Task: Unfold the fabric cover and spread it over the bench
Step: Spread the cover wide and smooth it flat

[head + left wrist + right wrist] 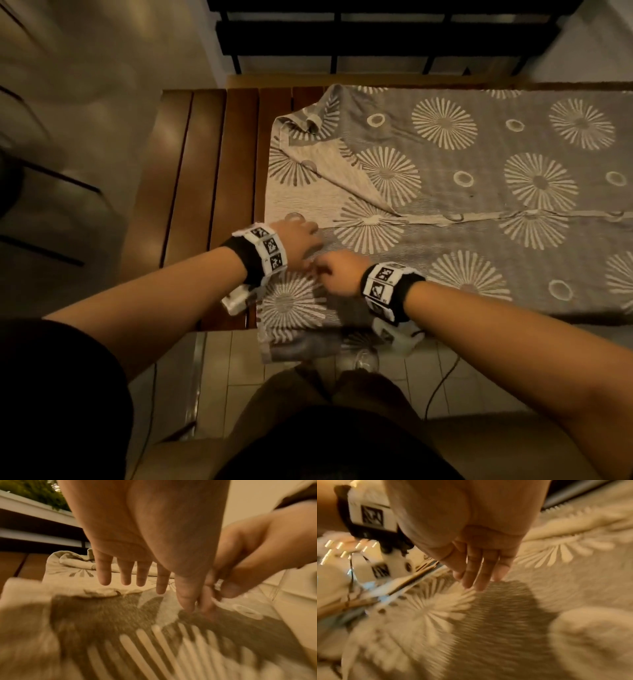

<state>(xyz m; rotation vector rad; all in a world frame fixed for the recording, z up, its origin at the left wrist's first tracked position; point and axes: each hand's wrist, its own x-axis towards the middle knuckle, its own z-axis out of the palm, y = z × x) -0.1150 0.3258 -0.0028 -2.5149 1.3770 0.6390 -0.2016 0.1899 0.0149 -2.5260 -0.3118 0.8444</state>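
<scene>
The grey fabric cover [479,178] with white starburst prints lies over the right part of the brown slatted bench [205,171]; its near edge hangs over the front. A corner [308,144] at its far left is folded back, showing the pale underside. My left hand [301,240] hovers over the cover's near-left part, fingers [140,577] straight and the thumb tip touching a raised ridge of cloth [187,614]. My right hand [337,272] sits close beside it, fingers [211,599] curled and pinching that ridge. In the right wrist view the right hand [476,577] points down at the cover [505,615].
Bare wooden slats [178,205] lie left of the cover. A black metal frame [376,34] runs behind the bench. Pale floor tiles [239,359] and a dark cable [442,383] are in front, near my legs.
</scene>
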